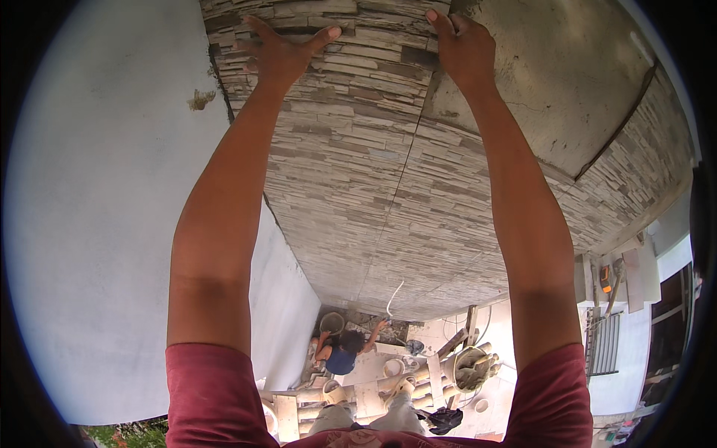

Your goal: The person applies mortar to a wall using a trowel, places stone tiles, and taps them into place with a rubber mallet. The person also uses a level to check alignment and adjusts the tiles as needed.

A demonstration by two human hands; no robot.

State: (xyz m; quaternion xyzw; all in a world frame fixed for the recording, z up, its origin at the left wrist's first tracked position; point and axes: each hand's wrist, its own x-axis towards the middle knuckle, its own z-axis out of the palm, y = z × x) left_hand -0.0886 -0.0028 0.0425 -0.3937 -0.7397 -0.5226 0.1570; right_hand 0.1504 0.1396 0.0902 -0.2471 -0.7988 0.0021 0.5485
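Note:
Both my arms reach up to a wall faced with stone-pattern tiles. My left hand lies against the upper tile, its fingers and thumb spread wide. At that tile's right edge is my right hand, with its thumb on the edge and its other fingers curled, partly hidden. Right of this edge shows a bare grey mortar patch. Below, more tiles cover the wall, with a dark joint line running down between them.
A smooth pale wall meets the tiles at left. My feet stand on bamboo-and-plank scaffolding. Far below, another person crouches beside a bucket. A mortar-filled basin and black plastic bag are near the scaffold.

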